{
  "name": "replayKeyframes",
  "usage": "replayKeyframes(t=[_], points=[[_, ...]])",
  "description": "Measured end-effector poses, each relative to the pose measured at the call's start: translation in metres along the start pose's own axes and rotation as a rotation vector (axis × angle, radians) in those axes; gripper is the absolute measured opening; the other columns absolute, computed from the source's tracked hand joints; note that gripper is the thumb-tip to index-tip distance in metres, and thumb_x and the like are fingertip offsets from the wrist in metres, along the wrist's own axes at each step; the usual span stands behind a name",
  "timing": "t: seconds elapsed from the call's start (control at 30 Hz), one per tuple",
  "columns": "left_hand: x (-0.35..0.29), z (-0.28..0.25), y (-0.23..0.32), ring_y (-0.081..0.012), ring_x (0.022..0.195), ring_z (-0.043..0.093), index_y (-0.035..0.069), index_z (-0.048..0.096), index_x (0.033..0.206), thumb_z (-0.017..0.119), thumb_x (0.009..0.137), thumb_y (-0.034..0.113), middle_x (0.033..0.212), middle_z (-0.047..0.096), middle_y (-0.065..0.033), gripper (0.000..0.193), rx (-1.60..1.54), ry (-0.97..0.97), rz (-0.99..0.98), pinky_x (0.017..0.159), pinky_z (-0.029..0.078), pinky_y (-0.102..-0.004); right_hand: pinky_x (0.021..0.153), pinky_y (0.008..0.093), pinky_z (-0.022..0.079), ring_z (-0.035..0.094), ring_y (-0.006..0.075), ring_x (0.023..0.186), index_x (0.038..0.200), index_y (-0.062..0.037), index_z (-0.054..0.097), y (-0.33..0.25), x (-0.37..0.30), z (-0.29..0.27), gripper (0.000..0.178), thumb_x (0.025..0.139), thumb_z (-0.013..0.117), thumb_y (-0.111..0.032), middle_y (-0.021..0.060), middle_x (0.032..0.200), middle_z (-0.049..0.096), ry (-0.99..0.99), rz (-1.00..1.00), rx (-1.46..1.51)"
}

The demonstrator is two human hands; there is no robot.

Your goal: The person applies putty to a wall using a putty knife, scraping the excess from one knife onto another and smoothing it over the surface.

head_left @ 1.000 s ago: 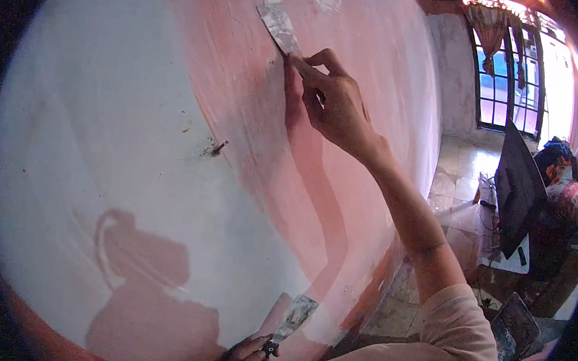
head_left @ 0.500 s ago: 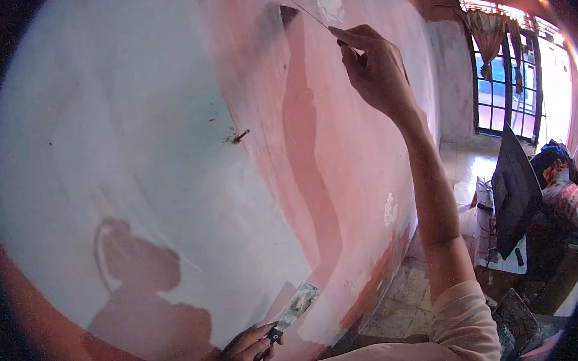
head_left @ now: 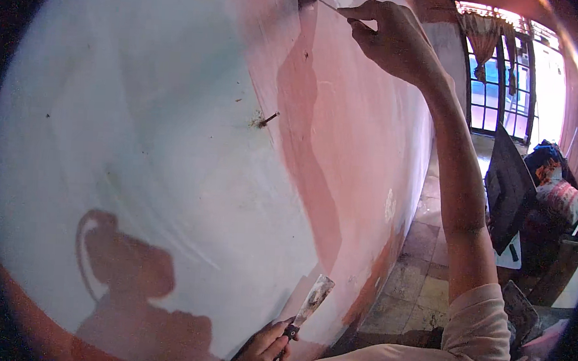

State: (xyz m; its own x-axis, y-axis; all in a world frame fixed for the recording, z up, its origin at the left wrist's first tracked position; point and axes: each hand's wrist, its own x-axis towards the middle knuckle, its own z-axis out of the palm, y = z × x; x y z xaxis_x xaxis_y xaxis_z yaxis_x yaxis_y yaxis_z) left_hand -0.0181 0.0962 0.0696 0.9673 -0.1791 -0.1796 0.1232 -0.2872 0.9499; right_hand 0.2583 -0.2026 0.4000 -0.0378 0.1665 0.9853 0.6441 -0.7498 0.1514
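Note:
High on the wall [head_left: 356, 138], which is pink on the right and pale white on the left, my right hand [head_left: 394, 42] is closed around a thin putty knife [head_left: 326, 4]. I see the blade nearly edge-on. Its tip meets a dark shadow, and whether it presses on the wall is hard to tell. Low in the view, my left hand [head_left: 264, 349] grips a second putty knife [head_left: 314, 296] by its black handle, the smeared metal blade pointing up and right. A nail [head_left: 269, 119] sticks out of the wall between the two hands, near the edge of the pink area.
To the right lies a tiled floor [head_left: 422, 266]. A large dark flat panel [head_left: 507, 192] stands there, with a heap of cloth and bundles [head_left: 556, 188] behind it. A barred window [head_left: 500, 87] with a tied curtain [head_left: 482, 43] is at the far end.
My right hand has moved slightly up and right, and its putty knife now reaches the dark shadow. The view has shifted a little; my left hand keeps its putty knife.

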Motion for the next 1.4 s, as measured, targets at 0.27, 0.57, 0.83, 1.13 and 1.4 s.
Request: replayKeyframes(t=[0.27, 0.57, 0.83, 1.13, 1.4], points=[[-0.004, 0.010, 0.016, -0.0121, 0.066, 0.054, 0.002, 0.047, 0.122, 0.042, 0.098, 0.023, 0.084, 0.055, -0.0039, 0.033, -0.056, 0.035, -0.052, 0.059, 0.045, -0.0268, 0.080, 0.0367, 0.052, 0.067, 0.0262, 0.086, 0.109, -0.0091, 0.068, -0.024, -0.008, -0.007, 0.024, 0.086, 0.063, -0.013, 0.0155, 0.099, 0.068, -0.120, 0.057, 0.006], [-0.009, 0.012, 0.010, -0.0097, 0.060, 0.047, 0.004, 0.052, 0.118, 0.041, 0.099, 0.024, 0.076, 0.051, -0.0016, 0.030, 0.098, 0.083, 0.092, 0.054, 0.038, -0.0240, 0.074, 0.0367, 0.054, 0.067, 0.0266, 0.083, 0.109, -0.0051, 0.067, -0.026, -0.018, -0.015, 0.027, 0.082, 0.062, -0.006, 0.0152, 0.098, 0.068, -0.192, 0.011, 0.101], [-0.019, 0.017, 0.007, -0.0108, 0.059, 0.046, 0.005, 0.051, 0.126, 0.042, 0.099, 0.027, 0.073, 0.051, -0.0012, 0.036, 0.084, 0.150, 0.023, 0.055, 0.039, -0.0250, 0.071, 0.0352, 0.054, 0.068, 0.0251, 0.077, 0.110, -0.0083, 0.068, -0.014, -0.006, -0.053, 0.026, 0.084, 0.061, -0.009, 0.0131, 0.095, 0.069, -0.244, 0.071, 0.121], [-0.020, 0.018, 0.021, -0.0113, 0.065, 0.048, 0.005, 0.052, 0.125, 0.042, 0.098, 0.026, 0.076, 0.053, -0.0015, 0.036, -0.069, 0.068, 0.006, 0.059, 0.040, -0.0261, 0.073, 0.0382, 0.051, 0.067, 0.0274, 0.076, 0.107, -0.0096, 0.069, -0.032, -0.001, -0.028, 0.025, 0.084, 0.061, -0.010, 0.0157, 0.090, 0.069, -0.096, 0.110, -0.082], [-0.015, 0.019, -0.007, -0.0120, 0.063, 0.047, 0.003, 0.053, 0.120, 0.040, 0.099, 0.026, 0.074, 0.052, -0.0022, 0.034, 0.385, 0.240, 0.516, 0.058, 0.040, -0.0275, 0.077, 0.0338, 0.054, 0.069, 0.0265, 0.086, 0.110, -0.0055, 0.067, -0.030, -0.033, -0.015, 0.027, 0.084, 0.059, -0.004, 0.0160, 0.097, 0.068, -0.082, 0.097, 0.130]])
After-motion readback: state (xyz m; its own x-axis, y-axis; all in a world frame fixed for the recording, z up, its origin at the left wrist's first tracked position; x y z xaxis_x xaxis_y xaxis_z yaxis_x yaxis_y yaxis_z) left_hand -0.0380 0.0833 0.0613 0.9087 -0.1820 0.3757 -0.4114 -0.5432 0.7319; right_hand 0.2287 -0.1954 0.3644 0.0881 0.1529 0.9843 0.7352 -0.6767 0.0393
